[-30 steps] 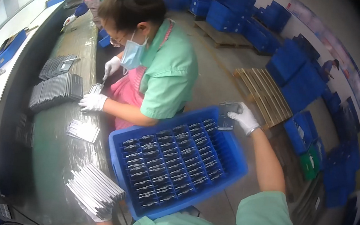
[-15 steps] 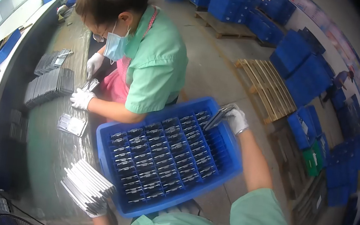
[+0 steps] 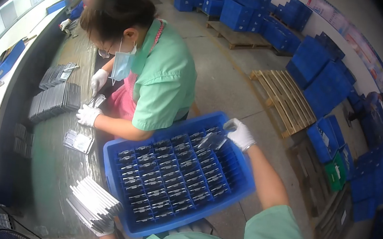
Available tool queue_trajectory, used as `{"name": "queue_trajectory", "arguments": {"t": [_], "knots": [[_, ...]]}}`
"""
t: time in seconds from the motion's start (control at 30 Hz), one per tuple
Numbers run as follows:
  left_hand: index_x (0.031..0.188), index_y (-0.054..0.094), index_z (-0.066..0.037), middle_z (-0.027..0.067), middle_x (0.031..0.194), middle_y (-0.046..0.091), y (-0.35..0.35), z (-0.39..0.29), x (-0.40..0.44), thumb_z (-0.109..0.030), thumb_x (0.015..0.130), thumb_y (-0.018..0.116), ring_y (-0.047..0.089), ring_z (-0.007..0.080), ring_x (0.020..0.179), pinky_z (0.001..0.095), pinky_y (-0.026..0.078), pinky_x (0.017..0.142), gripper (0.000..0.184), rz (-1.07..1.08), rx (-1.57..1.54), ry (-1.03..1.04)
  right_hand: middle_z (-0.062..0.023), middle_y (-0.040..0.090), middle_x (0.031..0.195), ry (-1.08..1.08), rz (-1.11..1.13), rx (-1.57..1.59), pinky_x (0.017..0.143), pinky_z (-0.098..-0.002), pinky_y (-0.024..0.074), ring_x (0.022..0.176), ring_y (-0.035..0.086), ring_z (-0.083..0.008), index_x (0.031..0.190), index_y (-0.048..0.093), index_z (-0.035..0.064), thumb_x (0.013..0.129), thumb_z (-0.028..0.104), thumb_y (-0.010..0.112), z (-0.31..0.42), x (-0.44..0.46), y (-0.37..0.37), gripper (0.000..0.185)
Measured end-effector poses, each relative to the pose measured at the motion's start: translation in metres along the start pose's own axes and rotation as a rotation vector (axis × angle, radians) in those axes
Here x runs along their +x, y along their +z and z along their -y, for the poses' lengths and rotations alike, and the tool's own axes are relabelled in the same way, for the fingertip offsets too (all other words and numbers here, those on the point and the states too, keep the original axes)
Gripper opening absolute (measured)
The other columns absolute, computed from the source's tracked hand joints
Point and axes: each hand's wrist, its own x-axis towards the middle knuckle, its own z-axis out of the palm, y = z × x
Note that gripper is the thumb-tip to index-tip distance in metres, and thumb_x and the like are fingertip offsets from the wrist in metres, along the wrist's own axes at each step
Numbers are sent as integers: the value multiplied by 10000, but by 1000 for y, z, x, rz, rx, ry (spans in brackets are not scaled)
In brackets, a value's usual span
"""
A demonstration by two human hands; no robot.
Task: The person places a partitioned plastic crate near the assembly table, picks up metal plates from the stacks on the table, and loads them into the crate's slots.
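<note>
My left hand (image 3: 101, 227), in a white glove, is closed around a fanned stack of thin flat metal plates (image 3: 91, 203) at the bin's near left corner. My gloved right hand (image 3: 241, 136) is over the far right rim of the blue divided bin (image 3: 116, 216), fingers apart. Just left of its fingertips a single thin plate (image 3: 212, 142) is tilted over the slots and smeared by motion, seemingly free of the hand. Rows of similar plates (image 3: 165, 174) stand on edge in the bin's narrow slots.
At the bench (image 3: 50, 164) on the left, a masked co-worker (image 3: 168, 73) handles a metal part with gloved hands. Stacked plates (image 3: 56, 101) and a loose part (image 3: 78, 141) lie there. Wooden pallets (image 3: 283, 100) and blue crates (image 3: 321, 73) stand on the right.
My right hand has moved slightly left and down. The plate that it held upright has left its fingers and tipped toward the slots. My left hand keeps its stack.
</note>
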Motion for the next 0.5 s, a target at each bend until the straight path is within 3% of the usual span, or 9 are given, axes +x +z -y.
{"name": "queue_trajectory", "arguments": {"t": [0.13,0.2,0.3,0.4,0.5], "knots": [[1429,171,-25,97,1492,220,10,-15,2,-315,986,233,267,206,1346,321,148,1132,533,17,26,3,-104,639,964,-243,180,-700,827,-359,486,936,610,-275,1011,622,140,723,111,597,43,-10,-1,291],[1429,170,-26,99,1490,223,12,-15,1,-320,977,247,269,209,1345,324,149,1132,545,-4,30,2,-99,568,1160,-351,168,-677,896,-367,457,1041,564,-276,1193,545,165,708,102,575,61,-19,10,489],[1429,169,-27,101,1488,226,11,-14,-2,-327,963,268,271,214,1343,327,151,1131,563,-28,37,5,-100,527,1243,-337,322,-811,943,-373,426,1132,514,-271,1256,499,129,689,173,580,74,-16,37,575],[1429,169,-28,103,1485,230,11,-17,-3,-334,949,290,274,219,1342,331,152,1131,582,-44,49,7,-88,519,1260,-379,402,-895,942,-381,424,1158,501,-236,1269,485,138,693,212,585,91,-16,81,589],[1429,168,-30,105,1483,234,13,-19,-3,-341,934,311,276,224,1340,334,154,1130,602,-57,65,8,-110,514,1243,-511,446,-1047,907,-408,431,1141,508,-258,1343,404,163,763,209,572,91,-11,121,606]]}}
